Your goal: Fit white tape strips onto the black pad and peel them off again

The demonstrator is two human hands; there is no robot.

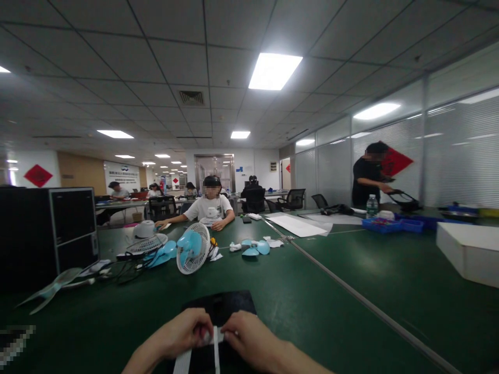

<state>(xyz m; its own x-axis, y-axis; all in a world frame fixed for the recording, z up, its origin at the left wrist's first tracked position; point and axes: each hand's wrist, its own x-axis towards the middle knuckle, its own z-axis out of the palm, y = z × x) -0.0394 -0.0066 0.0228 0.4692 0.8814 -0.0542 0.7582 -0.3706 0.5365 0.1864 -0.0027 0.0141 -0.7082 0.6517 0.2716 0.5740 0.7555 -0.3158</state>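
My left hand (189,328) is closed, its thumb and fingers pinched round a small white piece close to a narrow white strip (217,349). Facing it, my right hand (251,335) pinches a short white end beside the same strip. Both hands are just above a flat black object (234,304) lying on the green table. A wider white band (182,362) with fine ridges runs down below my left hand. What exactly the fingertips grip is small and partly hidden.
Ahead stand a white-and-blue fan (194,248), loose blue fan blades (255,248) and tangled cables (130,270). A black cabinet (74,223) is at left. A metal seam (351,293) crosses the green table (312,322). A white box (468,249) is at right; a co-worker (210,205) sits opposite.
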